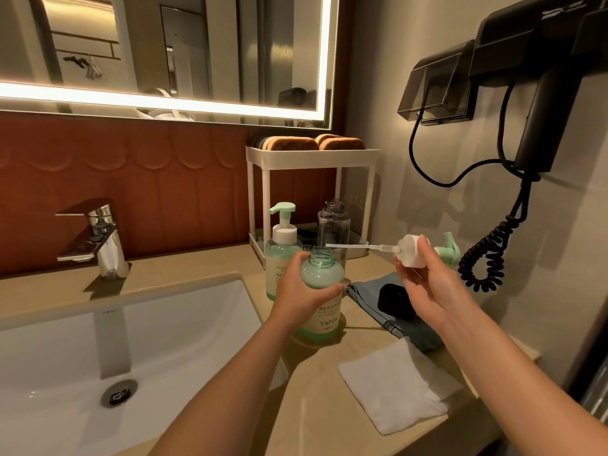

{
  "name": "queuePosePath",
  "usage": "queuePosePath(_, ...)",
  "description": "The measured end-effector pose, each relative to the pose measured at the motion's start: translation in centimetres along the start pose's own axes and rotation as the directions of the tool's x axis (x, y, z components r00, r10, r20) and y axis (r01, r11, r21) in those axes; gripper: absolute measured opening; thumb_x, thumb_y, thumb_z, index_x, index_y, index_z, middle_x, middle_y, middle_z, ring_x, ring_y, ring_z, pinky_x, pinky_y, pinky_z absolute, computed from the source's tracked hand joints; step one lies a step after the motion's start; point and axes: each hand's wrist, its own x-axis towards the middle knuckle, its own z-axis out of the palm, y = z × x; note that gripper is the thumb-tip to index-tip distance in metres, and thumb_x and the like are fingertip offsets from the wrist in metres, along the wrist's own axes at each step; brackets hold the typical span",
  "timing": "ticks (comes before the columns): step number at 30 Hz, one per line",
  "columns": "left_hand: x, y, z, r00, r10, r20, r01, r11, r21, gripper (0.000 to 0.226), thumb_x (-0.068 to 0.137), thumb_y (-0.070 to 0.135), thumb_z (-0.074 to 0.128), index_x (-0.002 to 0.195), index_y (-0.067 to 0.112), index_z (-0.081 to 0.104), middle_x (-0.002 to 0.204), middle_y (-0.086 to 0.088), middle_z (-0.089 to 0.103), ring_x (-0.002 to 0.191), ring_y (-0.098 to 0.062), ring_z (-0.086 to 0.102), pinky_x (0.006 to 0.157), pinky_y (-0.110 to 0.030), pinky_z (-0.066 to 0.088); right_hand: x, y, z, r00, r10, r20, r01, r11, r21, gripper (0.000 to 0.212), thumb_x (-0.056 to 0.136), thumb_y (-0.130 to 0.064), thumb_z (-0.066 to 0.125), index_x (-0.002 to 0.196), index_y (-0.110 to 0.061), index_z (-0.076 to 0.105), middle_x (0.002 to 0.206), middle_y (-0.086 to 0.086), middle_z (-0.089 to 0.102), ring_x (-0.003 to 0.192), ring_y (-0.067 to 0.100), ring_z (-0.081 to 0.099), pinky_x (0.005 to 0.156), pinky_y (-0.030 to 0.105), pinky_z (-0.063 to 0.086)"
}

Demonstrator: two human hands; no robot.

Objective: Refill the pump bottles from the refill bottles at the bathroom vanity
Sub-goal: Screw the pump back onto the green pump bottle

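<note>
The left hand (304, 292) grips the open bottle (320, 278), fingers and thumb wrapped round its shoulder. The bottle stands upright on the counter (316, 390), just right of the sink (65, 357), with pale green liquid up to near the neck and no cap on.

The right hand (424, 281) pinches the pump (411, 255) by its white collar, thumb and fingertips curled round it. It is held in the air to the right of the open bottle and slightly above its mouth.

The relation that matters is the tube (352, 246). Its long axis lies almost level, running leftwards from the collar, with the spout pointing away to the right. The tip ends just above the bottle's mouth, on its right side, apart from the rim. Tube and bottle therefore stand roughly at right angles.

If the pump is to go in, the right hand would have to tip the tube downwards before lowering it. If it is to be laid aside, the folded cloth (394, 383) lies near, below that hand. Which is meant cannot be told.

Behind stand a second bottle (282, 248) with its pump on and a clear bottle (334, 222), uncapped and seemingly empty. Pouring looks not yet begun.
</note>
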Motion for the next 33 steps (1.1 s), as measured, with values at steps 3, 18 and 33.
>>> queuePosePath(3,-1.0,-0.1,-0.7,1.000,0.012,0.019,-0.012,1.000,0.003,0.065,0.069,0.026,0.081,0.120,0.032,0.040,0.114,0.006,0.053,0.107,-0.017,0.052,0.082,-0.031,0.042,-0.9,0.1,0.0,0.999,-0.043,0.001,0.043,0.996,-0.075,0.008,0.089,-0.017,0.058,0.089,-0.012,0.052,0.104,0.009,0.057,0.101,0.019,0.056,0.089,0.031,0.049)
queuePosePath(18,-8.5,0.8,-4.0,0.994,0.065,0.090,-0.066,0.998,0.008,0.085,0.056,0.046,0.083,0.129,0.035,0.042,0.123,0.006,0.057,0.111,-0.014,0.056,0.093,-0.035,0.050,-7.0,-0.5,0.2,0.908,-0.294,0.299,0.413,0.753,-0.512,0.024,0.088,-0.037,0.056,0.103,-0.019,0.060,0.101,-0.002,0.066,0.093,0.009,0.060,0.076,0.020,0.045)
queuePosePath(33,-11.1,1.4,-3.0,0.997,0.068,-0.021,-0.071,0.983,-0.167,0.066,0.051,0.058,0.068,0.111,0.036,0.051,0.107,0.005,0.063,0.096,-0.011,0.062,0.077,-0.025,0.051,-9.7,0.5,4.6,0.741,0.141,0.656,0.569,0.388,-0.725,0.029,0.079,-0.014,0.071,0.104,-0.024,0.059,0.104,-0.009,0.064,0.096,0.002,0.059,0.073,0.016,0.045)
